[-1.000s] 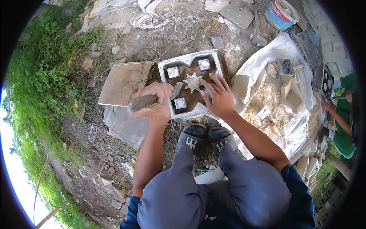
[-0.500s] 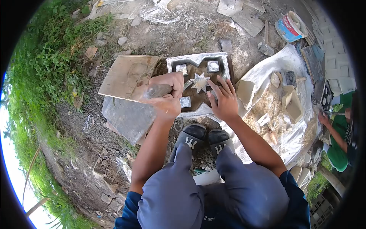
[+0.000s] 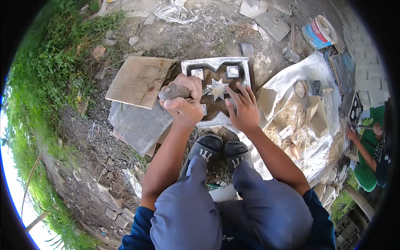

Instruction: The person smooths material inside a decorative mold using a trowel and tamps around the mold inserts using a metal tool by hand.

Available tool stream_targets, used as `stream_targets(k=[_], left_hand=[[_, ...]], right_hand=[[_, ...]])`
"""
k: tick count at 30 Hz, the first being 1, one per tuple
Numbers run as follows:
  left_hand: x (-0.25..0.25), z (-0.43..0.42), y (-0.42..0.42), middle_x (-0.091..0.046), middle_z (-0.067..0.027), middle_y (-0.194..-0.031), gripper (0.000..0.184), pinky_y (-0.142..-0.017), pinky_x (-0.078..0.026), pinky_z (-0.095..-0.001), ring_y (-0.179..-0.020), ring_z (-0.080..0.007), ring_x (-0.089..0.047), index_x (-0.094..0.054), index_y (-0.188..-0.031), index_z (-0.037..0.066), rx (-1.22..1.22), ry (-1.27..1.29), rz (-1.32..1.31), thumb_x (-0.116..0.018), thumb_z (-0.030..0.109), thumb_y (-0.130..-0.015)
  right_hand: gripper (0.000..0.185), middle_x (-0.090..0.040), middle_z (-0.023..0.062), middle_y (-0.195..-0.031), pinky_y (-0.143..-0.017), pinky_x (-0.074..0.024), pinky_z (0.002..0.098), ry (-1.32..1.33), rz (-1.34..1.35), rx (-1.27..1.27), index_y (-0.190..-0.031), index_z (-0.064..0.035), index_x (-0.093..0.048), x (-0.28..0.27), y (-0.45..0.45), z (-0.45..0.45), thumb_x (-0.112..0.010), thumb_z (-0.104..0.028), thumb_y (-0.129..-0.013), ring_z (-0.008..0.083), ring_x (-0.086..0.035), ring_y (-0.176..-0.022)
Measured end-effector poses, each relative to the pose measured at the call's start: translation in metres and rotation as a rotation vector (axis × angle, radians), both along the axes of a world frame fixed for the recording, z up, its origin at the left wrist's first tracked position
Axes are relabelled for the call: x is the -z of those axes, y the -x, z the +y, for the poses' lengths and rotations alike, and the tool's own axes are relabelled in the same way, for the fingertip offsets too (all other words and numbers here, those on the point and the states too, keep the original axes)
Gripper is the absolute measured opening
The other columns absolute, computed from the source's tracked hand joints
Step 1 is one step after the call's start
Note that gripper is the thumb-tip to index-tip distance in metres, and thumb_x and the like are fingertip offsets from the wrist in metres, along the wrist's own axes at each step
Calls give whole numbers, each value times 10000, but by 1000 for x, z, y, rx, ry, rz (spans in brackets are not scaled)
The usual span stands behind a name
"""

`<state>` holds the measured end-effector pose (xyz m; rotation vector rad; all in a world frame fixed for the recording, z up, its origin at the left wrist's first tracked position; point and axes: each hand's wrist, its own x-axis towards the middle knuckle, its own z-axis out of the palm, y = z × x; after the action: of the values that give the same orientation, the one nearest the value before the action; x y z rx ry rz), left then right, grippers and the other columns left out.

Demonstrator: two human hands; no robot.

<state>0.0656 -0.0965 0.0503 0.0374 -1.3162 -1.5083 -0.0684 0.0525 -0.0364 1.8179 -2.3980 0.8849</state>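
A metal mould (image 3: 216, 121) with a notched outer frame lies on the ground ahead of me. A star-shaped piece (image 3: 217, 89) sits in its middle, with square blocks (image 3: 232, 72) around it. My left hand (image 3: 185, 100) is closed around a thick, rounded, grey-brown handle (image 3: 174, 91), held upright over the mould's left side. The handle's lower end is hidden behind the hand. My right hand (image 3: 244, 109) rests on the mould's right side, fingers stretched out and apart, fingertips near the star. It holds nothing.
Boards (image 3: 139, 81) and a grey slab (image 3: 139, 127) lie left of the mould. At right, a white sack (image 3: 310, 156) bears sandy powder, stones and a cut container (image 3: 317, 116). A paint bucket (image 3: 319, 32) stands beyond. Another person's hand (image 3: 352, 133) works at far right.
My left hand, with the handle, has shifted slightly right and up, and the handle's tilt has changed. My right hand stays on the mould. The whole view has shifted a little.
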Motion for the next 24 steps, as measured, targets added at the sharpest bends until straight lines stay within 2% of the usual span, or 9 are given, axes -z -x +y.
stream_targets(k=[1,2,7,9,10,12,17,19,24], left_hand=[[-10,2,16,-451,-33,-613,708,-461,-279,-260,-516,-126,-418,-448,-746,11,11,-5,-6,-419,683,-964],[-21,5,40,-419,-21,-586,731,-447,-256,-261,-492,-115,-378,-433,-723,32,-324,-501,47,-410,733,-929],[-14,0,-9,-383,1,-571,830,-448,-265,-273,-465,-124,-325,-444,-785,94,-100,-130,-174,-310,913,-778],[-17,8,14,-366,6,-563,831,-453,-254,-273,-465,-126,-289,-426,-758,102,-192,-140,-236,-296,923,-769],[-32,11,38,-373,3,-573,833,-462,-237,-262,-478,-110,-291,-409,-726,93,-434,-536,-133,-300,917,-778],[-7,-5,11,-384,2,-599,834,-478,-243,-256,-507,-97,-322,-396,-709,72,-157,-335,-244,-328,900,-784],[3,2,6,-368,-1,-608,814,-512,-272,-251,-541,-105,-341,-372,-714,68,-163,-176,-215,-347,876,-810],[-15,0,27,-342,29,-540,822,-463,-225,-271,-454,-114,-264,-403,-684,133,-464,-520,-226,-284,945,-737],[-2,4,-2,-348,3,-593,827,-493,-232,-248,-516,-107,-300,-351,-701,75,-157,-191,-245,-287,895,-791]], right_hand=[[400,-694,100,-1100,-1160,-306,507,-5,-6,11,-1339,-100,-585,0,-2,4,-575,-260,-973,297,-489,-1331],[398,-695,98,-1096,-1161,-304,506,-10,0,14,-1338,-100,-587,-1,-2,3,-575,-260,-974,297,-489,-1330],[393,-695,94,-1077,-1163,-302,505,6,-17,-7,-1335,-102,-591,1,1,0,-574,-260,-975,297,-495,-1327],[394,-694,94,-1074,-1164,-302,503,-14,-16,8,-1336,-103,-590,3,0,2,-573,-260,-975,294,-492,-1330],[396,-694,95,-1071,-1165,-302,500,-23,-7,7,-1337,-103,-588,2,0,0,-573,-260,-975,291,-490,-1333],[396,-694,96,-1073,-1167,-301,496,-2,6,-1,-1339,-104,-586,1,6,-6,-572,-259,-975,288,-488,-1335],[395,-695,96,-1077,-1171,-298,494,2,-17,-2,-1341,-111,-585,0,-2,1,-573,-255,-974,283,-481,-1341],[391,-696,95,-1081,-1169,-301,497,-38,-19,4,-1338,-114,-588,-1,0,-1,-574,-256,-974,280,-484,-1336],[395,-695,94,-1079,-1174,-294,491,-6,-11,12,-1337,-112,-587,1,0,0,-578,-260,-971,276,-483,-1338]])
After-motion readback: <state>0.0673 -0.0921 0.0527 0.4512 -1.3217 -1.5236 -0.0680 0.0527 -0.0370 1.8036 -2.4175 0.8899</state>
